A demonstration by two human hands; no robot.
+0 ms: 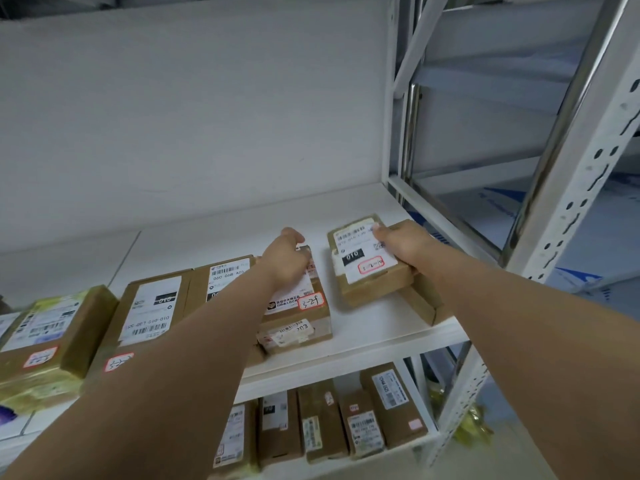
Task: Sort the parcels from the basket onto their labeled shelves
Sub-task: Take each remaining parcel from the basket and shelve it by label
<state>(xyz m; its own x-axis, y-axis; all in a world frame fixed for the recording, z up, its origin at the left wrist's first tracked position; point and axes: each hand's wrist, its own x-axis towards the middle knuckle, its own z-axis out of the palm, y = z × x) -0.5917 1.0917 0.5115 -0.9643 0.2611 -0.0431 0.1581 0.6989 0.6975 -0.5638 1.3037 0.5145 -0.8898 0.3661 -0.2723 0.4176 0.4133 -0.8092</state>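
Placing step underway. Right hand point(401, 245) grips small parcel point(367, 259), thumb on label, fingers curled round far edge; parcel sits atop another box point(424, 303) on white shelf point(381, 337). Left hand point(285, 259) rests on neighbouring parcel point(301, 306), fingers bent over its far end, steadying. Basket out of view. Next, likely: square parcel up, let go, back for another.

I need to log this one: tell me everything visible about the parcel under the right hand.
The parcel is a small brown cardboard box, taped, with a white shipping label bearing barcodes, a black "010" patch and a red-bordered sticker. It lies tilted, propped on another flat carton on the white shelf. The right hand grips its far right edge.
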